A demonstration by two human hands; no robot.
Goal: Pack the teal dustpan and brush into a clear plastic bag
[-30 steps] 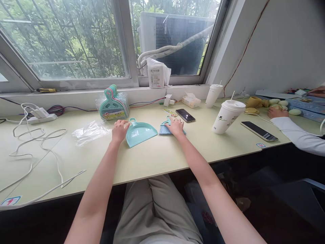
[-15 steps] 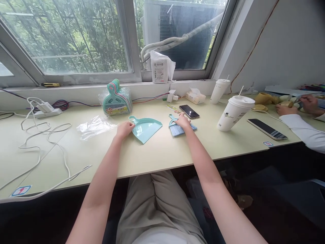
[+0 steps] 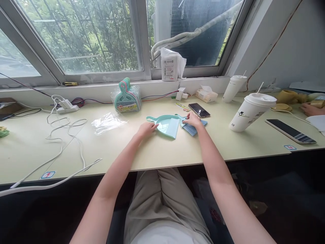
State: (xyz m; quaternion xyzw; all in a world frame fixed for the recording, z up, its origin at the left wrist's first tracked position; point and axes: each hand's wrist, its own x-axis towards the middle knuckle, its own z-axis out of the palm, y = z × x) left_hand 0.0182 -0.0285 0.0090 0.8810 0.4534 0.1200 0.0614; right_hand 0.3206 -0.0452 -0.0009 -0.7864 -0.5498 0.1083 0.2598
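Trouble would come mostly from crowding. White charging cables (image 3: 63, 142) trail loosely far left of the left hand's fingers; a sweep of the forearm could snag them and drag the white power strip (image 3: 66, 107). A crumpled clear plastic wrapper (image 3: 108, 121) lies just left of those fingers and would slide away easily.

The left hand (image 3: 146, 129) rests with loosely curled fingers on the near edge of the flat mint-green plastic dustpan (image 3: 165, 124), touching rather than gripping it, so a push could skate the pan along the pale green table (image 3: 177, 152). Behind it stands a wrapped bundle of pastel dustpan sets (image 3: 127, 99).

The right hand (image 3: 193, 119) presses spread fingers onto the small blue-bristled hand brush (image 3: 193, 127), which touches the pan's right side. Just beyond those fingertips lies a black smartphone (image 3: 198, 109); farther right, a tilted white lidded paper cup with a straw (image 3: 250, 112) could tip if bumped.

Counted: one dustpan, one brush, one bundle, two cups (the second, a taller white cup (image 3: 234, 88), stands by the wall), two phones (the other a dark smartphone (image 3: 290, 131) at far right).
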